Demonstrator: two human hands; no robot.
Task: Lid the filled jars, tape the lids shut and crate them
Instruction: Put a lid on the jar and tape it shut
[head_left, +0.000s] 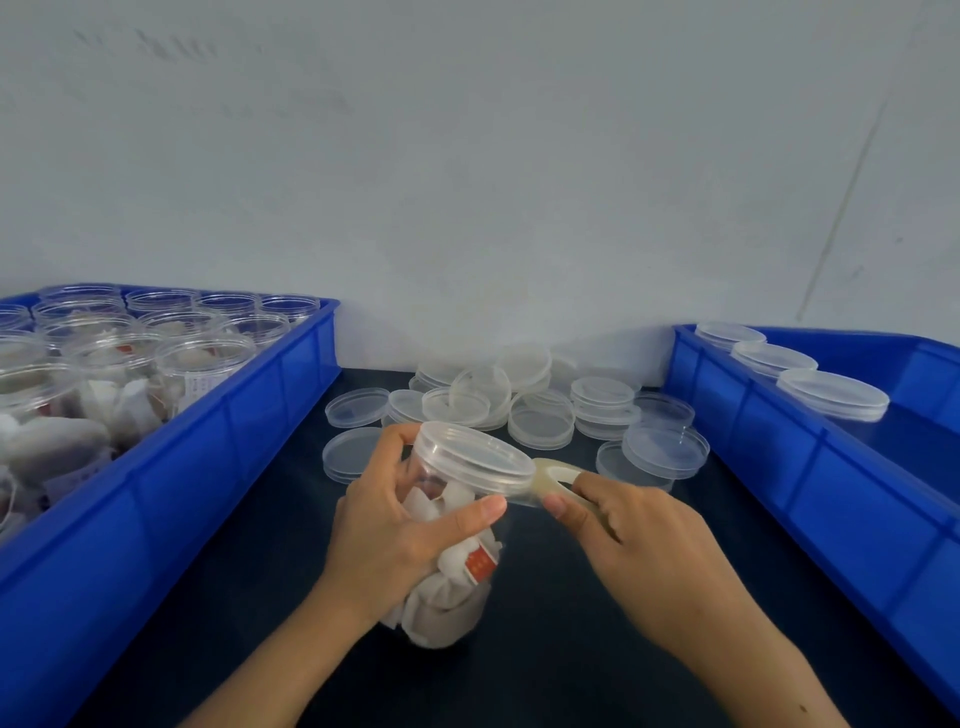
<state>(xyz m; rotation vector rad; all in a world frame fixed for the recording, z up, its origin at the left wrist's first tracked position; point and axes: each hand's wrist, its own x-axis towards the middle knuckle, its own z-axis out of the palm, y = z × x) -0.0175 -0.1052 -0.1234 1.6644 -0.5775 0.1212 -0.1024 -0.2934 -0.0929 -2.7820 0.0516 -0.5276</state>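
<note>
A dark table runs up to a pale wall. On its left stands a blue crate packed with open clear jars of white sachets. On its right stands a second blue crate holding three lidded jars in a row along its near wall. Between the crates, at the back of the table, lies a loose heap of clear lids.

In front of the heap, the left hand grips a filled jar, tilted, with its lid seated on top; fingers and thumb are wrapped around the jar's body. The right hand pinches a roll of clear tape, held just beside the lid's rim.
</note>
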